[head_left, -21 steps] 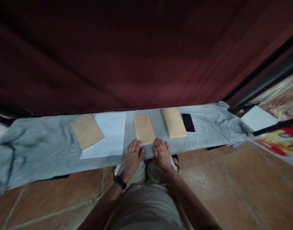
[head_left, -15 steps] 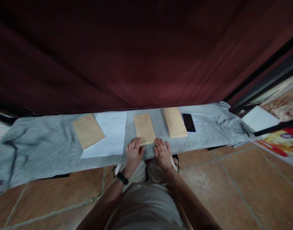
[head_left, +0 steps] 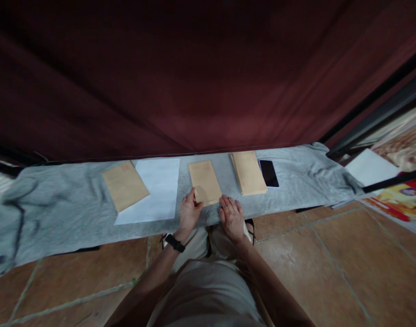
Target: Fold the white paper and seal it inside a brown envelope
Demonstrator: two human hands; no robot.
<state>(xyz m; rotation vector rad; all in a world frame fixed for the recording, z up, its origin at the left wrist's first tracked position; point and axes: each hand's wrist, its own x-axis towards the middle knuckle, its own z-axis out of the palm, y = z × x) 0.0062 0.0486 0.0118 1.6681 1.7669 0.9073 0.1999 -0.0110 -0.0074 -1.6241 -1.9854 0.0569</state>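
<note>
Change vs 0.5 s ago: left hand (head_left: 188, 211) was flat on the cloth, now it's come up and its fingers pinch the near-left corner of the middle envelope (head_left: 204, 181); that corner looks lifted/curled off the surface. Right hand (head_left: 232, 217) unchanged: palm down, fingers spread flat, resting on the cloth just right of the envelope's near edge, holding nothing. Can't tell if it actually touches the envelope.

Read: looks like the start of a pick-up or flap-open on that envelope, w/ left doing the work and right just bracing. Envelope body hasn't shifted, same spot on the desk.

Layout rel. to middle envelope:
- right of it: stack of brown envelopes (head_left: 248, 172), then a black phone (head_left: 268, 173) just beside the stack
- left of it: white paper sheet (head_left: 156, 190), w/ another brown envelope (head_left: 125, 185) overlapping the sheet's left side, angled
- all apart from the middle one, none touching it

Surface: long narrow desk covered by a grey cloth (head_left: 58, 213), wrinkled, bunched at both ends. Black watch (head_left: 175, 243) on left wrist.

Room: dark red curtain (head_left: 194, 77) hangs right behind the desk, terracotta floor tiles (head_left: 330, 268) in front, black frame bars (head_left: 374, 113) far right w/ white sheet and colourful print past them. Dim light, detail soft.
</note>
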